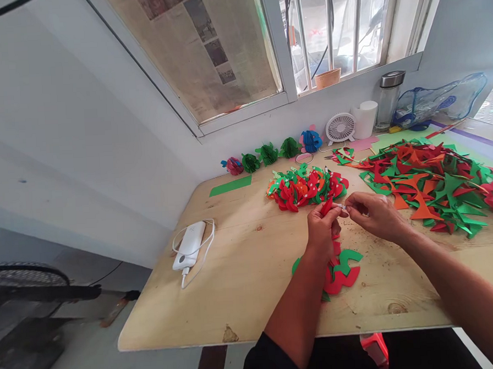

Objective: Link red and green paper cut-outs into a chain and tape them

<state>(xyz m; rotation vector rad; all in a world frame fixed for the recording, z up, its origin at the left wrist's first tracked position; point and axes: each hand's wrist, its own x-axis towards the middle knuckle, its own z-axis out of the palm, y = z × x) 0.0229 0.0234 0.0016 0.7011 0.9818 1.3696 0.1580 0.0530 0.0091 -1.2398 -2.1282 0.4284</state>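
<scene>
My left hand pinches a small red paper cutout above the wooden table. Close beside it, my right hand has its fingertips closed on a tiny white strip, which reaches toward the left fingers; its exact kind is too small to tell. Partly hidden under my left forearm lie loose curved paper cutouts in red and green. Just beyond my hands sits a heap of folded red, green and orange paper pieces, several with white spots on them.
A large pile of paper scraps covers the right side. At the left lies a white power bank with a cable. Along the wall stand paper honeycomb figures, a small fan, a glass bottle and a clear bag.
</scene>
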